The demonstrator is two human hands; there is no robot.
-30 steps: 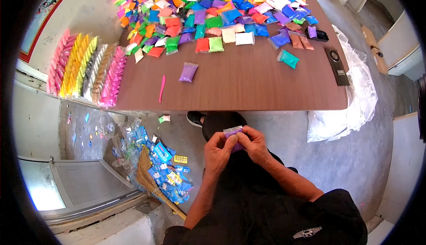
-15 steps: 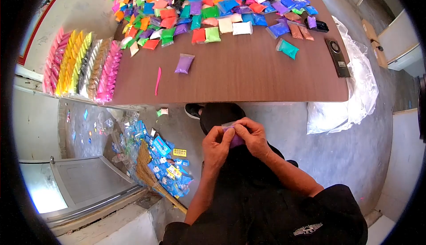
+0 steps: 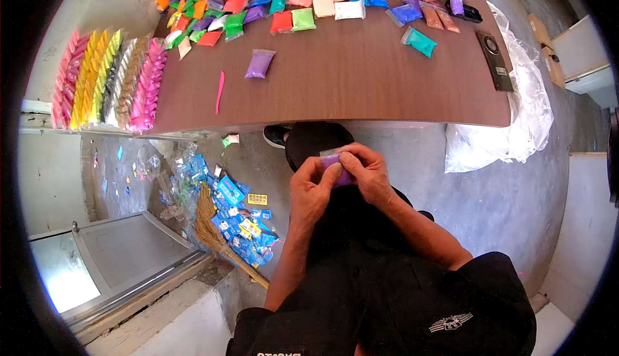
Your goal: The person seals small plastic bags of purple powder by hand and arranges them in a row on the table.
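Both of my hands pinch a small clear plastic bag with purple contents (image 3: 344,178) above my lap. My left hand (image 3: 312,191) grips its left side with thumb and fingers, while my right hand (image 3: 369,177) holds the right side. The bag's clear upper edge shows above my thumbs; the fingers hide part of it. On the wooden table (image 3: 309,95) in front lie another purple bag (image 3: 260,64) and a thin pink plastic tool (image 3: 220,91), both apart from my hands.
Many small coloured bags (image 3: 303,19) cover the table's far side. Long packs of coloured bags (image 3: 148,85) line its left end; a dark phone-like device (image 3: 494,61) lies at the right. Below left, a straw broom (image 3: 209,220) rests beside blue packaging (image 3: 242,227) on the floor.
The view has tilted slightly, so the table sits higher in the picture. My hands have shifted a little on the bag, and more of its purple upper part shows between them.
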